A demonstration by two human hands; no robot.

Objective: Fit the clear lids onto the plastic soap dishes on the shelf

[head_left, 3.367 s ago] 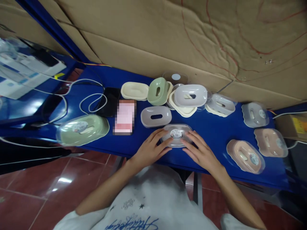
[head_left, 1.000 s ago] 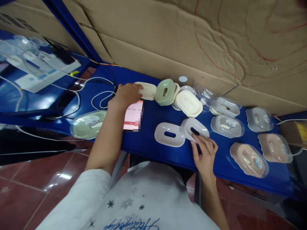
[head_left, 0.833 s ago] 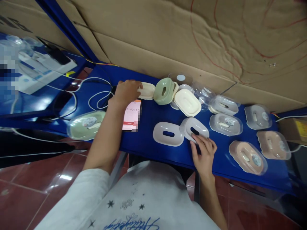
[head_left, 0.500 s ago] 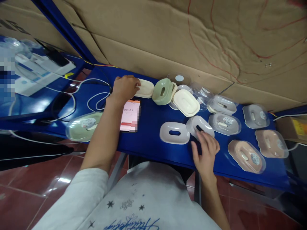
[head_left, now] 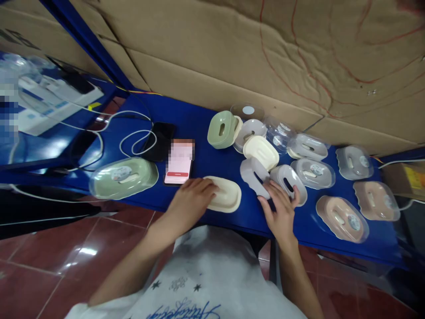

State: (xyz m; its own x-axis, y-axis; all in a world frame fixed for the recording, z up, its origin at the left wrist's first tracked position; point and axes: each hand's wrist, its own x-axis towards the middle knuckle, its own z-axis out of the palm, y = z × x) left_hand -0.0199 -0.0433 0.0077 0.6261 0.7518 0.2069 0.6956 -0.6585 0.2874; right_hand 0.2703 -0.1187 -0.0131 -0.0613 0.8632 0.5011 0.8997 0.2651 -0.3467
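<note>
My left hand [head_left: 194, 199] has its fingers closed over the left end of a cream oval plastic tray [head_left: 229, 195] at the table's near edge. My right hand [head_left: 280, 208] pinches the lower end of a pale grey slotted oval dish [head_left: 250, 175] between thumb and fingers. That dish lies at a slant. A second pale grey slotted dish [head_left: 288, 175] is beside it, partly under my right fingers. Behind them another cream tray [head_left: 260, 149] leans near a green slotted dish [head_left: 215, 130] and a further grey dish [head_left: 244, 135].
A lit phone [head_left: 179, 164] and a dark phone [head_left: 162, 133] lie at left, near a green dish under a clear lid [head_left: 122, 179] and white cables [head_left: 128, 114]. Lidded grey [head_left: 353, 163] and pink dishes [head_left: 343, 217] stand at right. Cardboard [head_left: 206, 57] lines the back.
My left hand has brought the cream tray from the back to the near edge. The left grey dish has shifted right and turned at my right hand, and the other has slid right.
</note>
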